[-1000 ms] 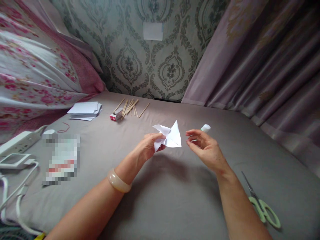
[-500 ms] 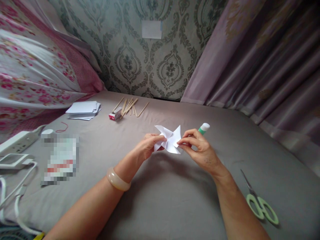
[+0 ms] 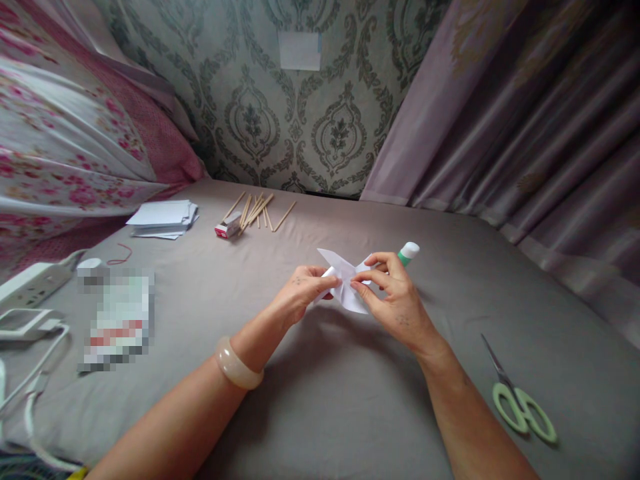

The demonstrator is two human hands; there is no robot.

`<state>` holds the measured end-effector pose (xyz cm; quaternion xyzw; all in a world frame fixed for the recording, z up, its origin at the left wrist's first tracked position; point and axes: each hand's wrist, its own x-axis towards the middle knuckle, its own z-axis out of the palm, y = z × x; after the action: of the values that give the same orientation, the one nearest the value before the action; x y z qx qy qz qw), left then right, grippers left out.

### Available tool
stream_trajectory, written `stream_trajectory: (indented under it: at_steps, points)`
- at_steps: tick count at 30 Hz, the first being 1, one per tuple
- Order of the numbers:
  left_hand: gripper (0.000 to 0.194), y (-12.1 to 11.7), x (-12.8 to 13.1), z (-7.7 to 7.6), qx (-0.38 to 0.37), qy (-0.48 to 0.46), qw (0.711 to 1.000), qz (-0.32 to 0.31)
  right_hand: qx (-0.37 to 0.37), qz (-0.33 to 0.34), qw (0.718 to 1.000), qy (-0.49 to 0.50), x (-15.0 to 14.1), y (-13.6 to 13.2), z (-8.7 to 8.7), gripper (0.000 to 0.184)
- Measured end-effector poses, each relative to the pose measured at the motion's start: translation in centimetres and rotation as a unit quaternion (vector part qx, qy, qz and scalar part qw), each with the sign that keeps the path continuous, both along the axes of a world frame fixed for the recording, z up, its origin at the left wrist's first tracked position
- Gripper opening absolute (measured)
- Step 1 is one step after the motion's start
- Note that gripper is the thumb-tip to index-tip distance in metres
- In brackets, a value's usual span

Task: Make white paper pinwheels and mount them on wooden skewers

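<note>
A white paper pinwheel (image 3: pixel 351 305) is held up between my two hands, above the grey cloth. My left hand (image 3: pixel 303 291) is closed on its left side, the thumb lying on top near the centre and the other fingers underneath. With thumb and fingertips, my right hand (image 3: pixel 393 293) pinches the paper just right of the centre and partly covers the right-hand blade. One pointed blade sticks up at the upper left. Just behind my right hand lies a green glue stick (image 3: pixel 409 251) with a white cap, its lower part hidden by the fingers.
Green-handled scissors (image 3: pixel 523 410) lie at the right. Farther back are several wooden sticks (image 3: pixel 257 210), a small red-and-white box (image 3: pixel 228 227) and a stack of white paper (image 3: pixel 163 217). A blurred packet (image 3: pixel 123 313), a power strip (image 3: pixel 33 283) and white cables stand at the left.
My right hand has moved left from the tip of the right blade to near the pinwheel's centre. The pinwheel has tilted and shifted slightly right.
</note>
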<state>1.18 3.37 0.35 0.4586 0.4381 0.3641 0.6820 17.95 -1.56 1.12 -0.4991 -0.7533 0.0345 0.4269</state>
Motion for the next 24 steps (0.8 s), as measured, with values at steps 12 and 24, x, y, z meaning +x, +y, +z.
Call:
stream_trajectory:
  at_steps: [12,24]
  points:
    - [0.016,-0.41,0.14,0.05,0.013,-0.002,1.0,-0.022,-0.002,-0.021,0.999,-0.036,0.07,-0.05,0.0,0.01]
    - [0.018,-0.51,0.24,0.0,0.034,-0.017,0.999,-0.034,-0.005,-0.032,0.998,-0.057,0.04,-0.08,0.11,0.012]
